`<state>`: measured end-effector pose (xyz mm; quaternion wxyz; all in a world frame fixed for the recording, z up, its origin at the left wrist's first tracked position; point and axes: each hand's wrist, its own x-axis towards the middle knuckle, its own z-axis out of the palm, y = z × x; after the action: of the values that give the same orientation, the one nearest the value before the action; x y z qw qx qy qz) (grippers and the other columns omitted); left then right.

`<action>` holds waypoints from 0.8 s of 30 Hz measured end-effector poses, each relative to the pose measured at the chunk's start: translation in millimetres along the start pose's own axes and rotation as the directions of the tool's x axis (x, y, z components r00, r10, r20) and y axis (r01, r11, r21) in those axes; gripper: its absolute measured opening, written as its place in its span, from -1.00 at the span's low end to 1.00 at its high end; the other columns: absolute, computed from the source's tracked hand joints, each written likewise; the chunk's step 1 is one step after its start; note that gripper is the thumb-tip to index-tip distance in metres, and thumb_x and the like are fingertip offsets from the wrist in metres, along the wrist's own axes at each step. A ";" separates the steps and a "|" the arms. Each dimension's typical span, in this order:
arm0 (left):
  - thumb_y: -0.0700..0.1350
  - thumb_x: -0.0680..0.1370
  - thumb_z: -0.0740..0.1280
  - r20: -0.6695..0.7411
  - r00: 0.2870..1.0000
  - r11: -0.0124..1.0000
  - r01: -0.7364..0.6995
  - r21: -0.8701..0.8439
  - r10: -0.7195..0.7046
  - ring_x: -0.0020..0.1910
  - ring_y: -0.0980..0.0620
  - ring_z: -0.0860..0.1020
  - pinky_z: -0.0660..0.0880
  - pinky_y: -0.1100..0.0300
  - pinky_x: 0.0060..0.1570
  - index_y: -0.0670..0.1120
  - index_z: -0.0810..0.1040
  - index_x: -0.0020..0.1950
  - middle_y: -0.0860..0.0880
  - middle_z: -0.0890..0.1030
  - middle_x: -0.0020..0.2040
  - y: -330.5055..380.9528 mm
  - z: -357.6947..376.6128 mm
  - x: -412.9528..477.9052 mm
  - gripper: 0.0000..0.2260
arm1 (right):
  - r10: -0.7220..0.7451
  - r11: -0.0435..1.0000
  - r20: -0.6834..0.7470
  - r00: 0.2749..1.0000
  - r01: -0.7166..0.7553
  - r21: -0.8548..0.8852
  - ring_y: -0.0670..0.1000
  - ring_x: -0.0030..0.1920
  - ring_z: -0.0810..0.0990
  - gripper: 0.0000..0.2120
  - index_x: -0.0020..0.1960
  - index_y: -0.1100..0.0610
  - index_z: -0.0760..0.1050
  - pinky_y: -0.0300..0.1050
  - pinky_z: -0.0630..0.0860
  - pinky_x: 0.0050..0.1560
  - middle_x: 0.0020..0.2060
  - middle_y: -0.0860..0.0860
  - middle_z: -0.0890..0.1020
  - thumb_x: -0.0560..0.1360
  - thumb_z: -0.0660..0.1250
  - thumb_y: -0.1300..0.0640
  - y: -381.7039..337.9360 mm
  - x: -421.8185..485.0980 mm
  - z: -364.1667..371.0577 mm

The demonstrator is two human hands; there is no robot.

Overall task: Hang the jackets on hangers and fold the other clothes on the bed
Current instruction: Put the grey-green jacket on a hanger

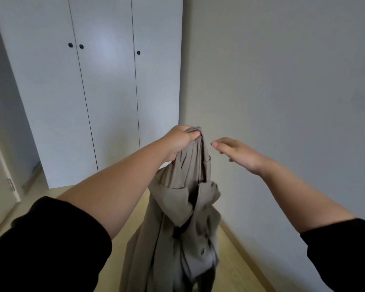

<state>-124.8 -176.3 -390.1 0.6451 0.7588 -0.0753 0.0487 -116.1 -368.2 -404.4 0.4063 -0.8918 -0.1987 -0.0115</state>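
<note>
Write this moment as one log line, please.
left hand: grips top of beige fabric trench coat | right hand: open, near coat top | white three-door wardrobe: closed

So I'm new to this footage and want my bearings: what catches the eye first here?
A long beige coat hangs in the middle of the view, gripped at its bunched top by the left hand. The right hand hovers open just beside that top, holding nothing. Behind, at upper left, stands a closed white wardrobe with black knobs.
</note>
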 end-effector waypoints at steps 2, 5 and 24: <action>-0.14 0.60 0.28 -0.018 0.999 1.000 -0.028 0.005 0.029 0.18 0.03 0.49 0.36 0.16 0.24 -0.12 0.54 0.21 -0.01 0.58 0.05 2.1 4.3 -1.7 -0.80 | -0.003 0.997 0.046 0.999 -0.001 0.083 -0.06 0.11 0.54 -0.66 0.22 0.04 0.47 -0.17 0.40 0.13 0.10 -0.03 0.59 0.50 0.36 -0.06 -4.9 -0.9 13.4; -0.16 0.59 0.30 -0.034 0.997 0.997 -0.072 0.012 0.073 0.17 0.07 0.48 0.33 0.19 0.26 -0.16 0.53 0.25 -0.03 0.58 0.13 6.7 4.9 -1.5 -0.75 | 0.006 0.999 0.025 1.000 -0.007 0.052 0.00 -0.03 0.62 -0.80 0.03 0.10 0.58 -0.18 0.52 0.02 -0.05 0.03 0.66 0.42 0.45 0.14 -8.4 2.3 36.5; -0.15 0.54 0.17 -0.365 0.925 0.387 0.302 0.871 0.100 0.14 -0.15 0.52 0.38 0.16 -0.08 -0.17 0.53 0.18 -0.15 0.52 0.18 -2.3 -8.8 4.1 -0.72 | 0.334 0.798 -0.553 0.764 -0.541 -0.266 0.19 -0.06 0.64 -0.73 0.11 0.26 0.51 -0.13 0.50 -0.19 -0.01 0.21 0.62 0.54 0.11 0.20 20.8 -11.2 -73.6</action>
<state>-120.2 -167.5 -390.2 0.1235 0.9671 0.1306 0.1797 -108.5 -438.0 -372.1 0.2367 -0.9461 0.1342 -0.1754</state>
